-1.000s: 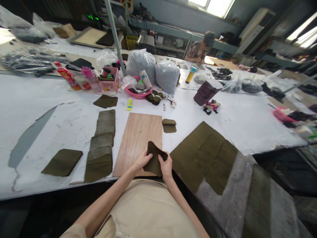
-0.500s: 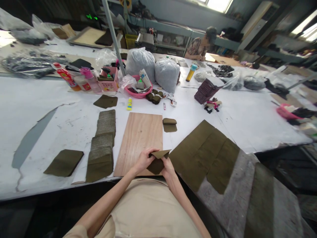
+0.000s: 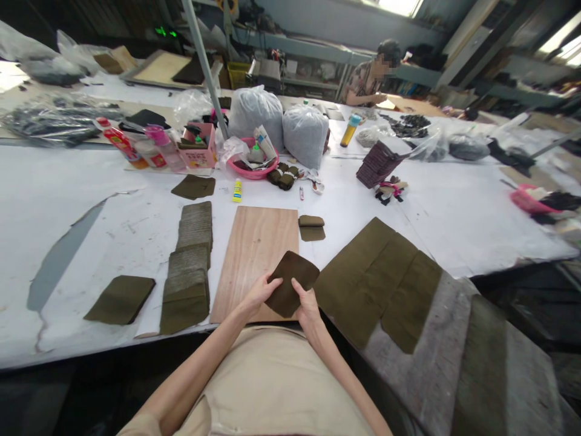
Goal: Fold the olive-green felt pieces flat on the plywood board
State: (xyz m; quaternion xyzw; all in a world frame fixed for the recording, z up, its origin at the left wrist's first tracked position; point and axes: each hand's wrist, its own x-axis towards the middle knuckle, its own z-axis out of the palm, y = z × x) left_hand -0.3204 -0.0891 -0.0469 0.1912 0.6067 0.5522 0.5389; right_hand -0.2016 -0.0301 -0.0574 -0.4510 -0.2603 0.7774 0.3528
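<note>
We have a dark olive piece point(image 3: 294, 280) pinched between our two hands, spread fairly flat. Our left hand point(image 3: 259, 292) grips its left edge, the thumb lying on top; our right hand point(image 3: 308, 304) grips its lower right side in the same way, that thumb pointing up toward the middle. The piece therefore sits between the hands, most of it reaching past our thumbs, away from our body. We see it over the near right part of a wooden board point(image 3: 256, 242), its right corner beyond the board's edge; whether its underside touches the wood, we cannot tell.

Just beyond the right hand, large olive sheets point(image 3: 379, 275) lie partly on the white table point(image 3: 349, 224) and partly on a grey surface point(image 3: 420, 369). A small folded olive piece point(image 3: 311, 230) rests beside the board's far right side. To the left of the board we have overlapping olive stacks point(image 3: 185, 306), then a separate olive pile point(image 3: 118, 301). Farther out stand a yellow tube point(image 3: 236, 191) and a pink basin point(image 3: 254, 174).
</note>
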